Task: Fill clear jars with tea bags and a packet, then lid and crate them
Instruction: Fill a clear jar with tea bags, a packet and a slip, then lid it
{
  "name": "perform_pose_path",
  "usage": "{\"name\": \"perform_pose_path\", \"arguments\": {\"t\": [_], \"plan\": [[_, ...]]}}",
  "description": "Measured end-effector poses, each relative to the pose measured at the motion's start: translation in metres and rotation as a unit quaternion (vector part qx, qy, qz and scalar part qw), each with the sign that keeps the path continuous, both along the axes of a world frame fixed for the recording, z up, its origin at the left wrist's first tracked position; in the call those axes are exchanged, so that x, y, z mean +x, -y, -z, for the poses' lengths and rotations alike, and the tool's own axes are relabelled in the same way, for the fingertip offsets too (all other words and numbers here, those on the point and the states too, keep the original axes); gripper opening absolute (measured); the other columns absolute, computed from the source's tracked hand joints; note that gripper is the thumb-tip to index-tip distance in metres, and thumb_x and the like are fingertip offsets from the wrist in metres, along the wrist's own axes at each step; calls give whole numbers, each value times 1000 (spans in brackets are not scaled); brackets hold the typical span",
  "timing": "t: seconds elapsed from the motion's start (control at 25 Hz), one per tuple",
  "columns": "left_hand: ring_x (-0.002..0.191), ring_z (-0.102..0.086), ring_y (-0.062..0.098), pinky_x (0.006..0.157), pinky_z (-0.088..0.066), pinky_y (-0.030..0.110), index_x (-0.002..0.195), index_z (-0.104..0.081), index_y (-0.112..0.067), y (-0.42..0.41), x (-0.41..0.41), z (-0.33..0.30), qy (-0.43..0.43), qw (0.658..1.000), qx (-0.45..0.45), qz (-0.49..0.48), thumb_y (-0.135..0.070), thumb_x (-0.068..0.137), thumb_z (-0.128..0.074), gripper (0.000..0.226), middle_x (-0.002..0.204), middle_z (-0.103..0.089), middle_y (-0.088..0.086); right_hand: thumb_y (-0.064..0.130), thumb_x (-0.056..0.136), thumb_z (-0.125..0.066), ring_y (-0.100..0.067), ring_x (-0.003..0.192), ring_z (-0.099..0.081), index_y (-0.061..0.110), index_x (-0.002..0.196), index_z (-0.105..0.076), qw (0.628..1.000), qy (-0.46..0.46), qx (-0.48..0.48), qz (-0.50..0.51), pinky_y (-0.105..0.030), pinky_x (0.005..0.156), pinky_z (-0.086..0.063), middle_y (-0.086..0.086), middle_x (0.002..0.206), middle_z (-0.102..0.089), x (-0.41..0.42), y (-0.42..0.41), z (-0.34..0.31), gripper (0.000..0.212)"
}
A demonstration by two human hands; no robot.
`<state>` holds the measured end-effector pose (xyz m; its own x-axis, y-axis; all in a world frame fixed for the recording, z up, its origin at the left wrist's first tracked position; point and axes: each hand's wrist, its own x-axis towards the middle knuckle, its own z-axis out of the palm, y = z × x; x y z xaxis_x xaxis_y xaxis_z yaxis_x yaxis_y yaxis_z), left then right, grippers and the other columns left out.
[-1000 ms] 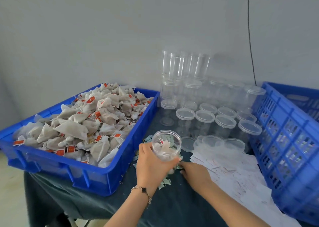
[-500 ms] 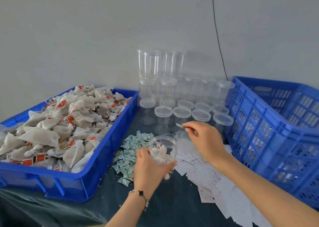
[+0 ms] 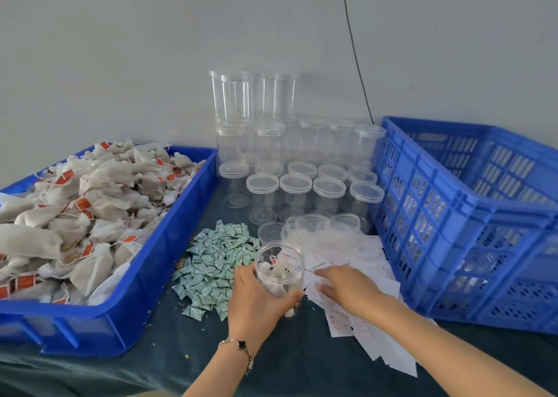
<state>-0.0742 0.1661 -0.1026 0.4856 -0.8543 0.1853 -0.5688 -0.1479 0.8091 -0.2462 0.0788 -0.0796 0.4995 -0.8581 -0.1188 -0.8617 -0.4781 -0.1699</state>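
My left hand (image 3: 256, 300) grips an open clear jar (image 3: 279, 268) with several tea bags inside, tilted toward me above the dark cloth. My right hand (image 3: 347, 288) lies palm down on the white paper slips (image 3: 362, 315) just right of the jar, fingers reaching toward the jar; whether it pinches a slip I cannot tell. A heap of small green packets (image 3: 216, 261) lies left of the jar. A blue tray (image 3: 145, 279) at left is piled with tea bags (image 3: 84, 215). Loose clear lids (image 3: 311, 223) lie behind the jar.
Rows of lidded empty jars (image 3: 296, 185) stand at the back, with taller stacked ones (image 3: 241, 98) against the wall. A large blue slatted crate (image 3: 459, 224) stands at right. A black cable (image 3: 354, 49) hangs down the wall.
My right hand has come back from the lidded jars and dropped onto the paper slips beside the jar. My left hand keeps holding the jar.
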Motion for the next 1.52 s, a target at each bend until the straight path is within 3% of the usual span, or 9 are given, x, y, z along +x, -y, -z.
{"name": "perform_pose_path", "arguments": {"t": [0.12, 0.24, 0.52, 0.64, 0.8, 1.0, 1.08, 1.24, 1.52], "plan": [[85, -48, 6, 62, -35, 19, 100, -34, -25, 0, 2, -2, -7, 1000, -1, 2, -66, 49, -78, 79, 92, -30, -18, 43, 94, -44, -26, 122, -48, 22, 140, -36, 997, -75, -23, 19, -36, 95, -41, -5, 136, -49, 6, -3, 21, 51], [88, -48, 6, 66, -38, 20, 100, -32, -26, 0, 1, -1, 0, 1000, -4, 4, -64, 50, -79, 79, 95, -31, -16, 34, 96, -42, -27, 118, -46, 15, 144, -27, 996, -60, -30, 67, -36, 91, -42, -8, 132, -49, 14, -13, 31, 54], [88, -48, 4, 65, -37, 19, 102, -34, -28, 1, 1, 2, -15, 1000, -6, 3, -71, 44, -74, 82, 95, -31, -19, 16, 92, -47, -25, 99, -57, 18, 127, -42, 994, -25, -109, -5, -32, 73, -42, -7, 111, -59, 17, -29, 33, 35], [88, -47, 3, 63, -35, 18, 102, -34, -28, 1, 2, 3, -11, 1000, -2, 8, -69, 45, -76, 82, 95, -30, -20, 24, 94, -49, -14, 96, -57, 29, 125, -50, 983, 112, -137, 56, -25, 72, -41, 4, 104, -61, 16, -29, 18, 31], [87, -49, 2, 62, -37, 18, 100, -30, -30, 1, 3, 3, -16, 1000, 5, 8, -67, 47, -78, 80, 98, -34, -18, 23, 87, -65, -1, 80, -61, 27, 97, -62, 894, 403, -96, 171, -15, 65, -43, 18, 82, -63, 15, -18, -33, 11], [86, -50, 0, 62, -41, 19, 98, -31, -31, -2, 2, 0, -21, 1000, 14, 1, -68, 46, -76, 78, 97, -35, -20, 8, 82, -70, -8, 64, -68, 16, 86, -66, 737, 648, 72, 177, -14, 55, -50, -1, 77, -70, 24, -15, -78, 10], [87, -50, 0, 65, -44, 20, 99, -31, -32, -2, 2, 0, -24, 1000, 14, 3, -68, 46, -77, 79, 97, -35, -20, 6, 82, -70, -7, 60, -67, 14, 86, -66, 764, 614, 113, 161, -14, 53, -50, -3, 76, -69, 34, -21, -77, 10], [89, -49, 0, 67, -45, 21, 102, -29, -31, -3, 2, 0, -31, 999, 18, 4, -68, 45, -78, 83, 98, -35, -20, 8, 80, -69, -1, 76, -63, 27, 85, -65, 900, 418, 59, 110, -8, 61, -46, 10, 85, -67, 43, -23, -63, 20], [88, -55, 3, 74, -55, 33, 105, -39, -30, 4, -4, -20, -87, 996, -9, 14, -58, 37, -84, 86, 102, -45, -16, 25, 92, -58, -1, 91, -57, 26, 99, -70, 964, 264, 24, -31, -9, 81, -43, 13, 105, -57, 14, -33, -76, 15]]}}
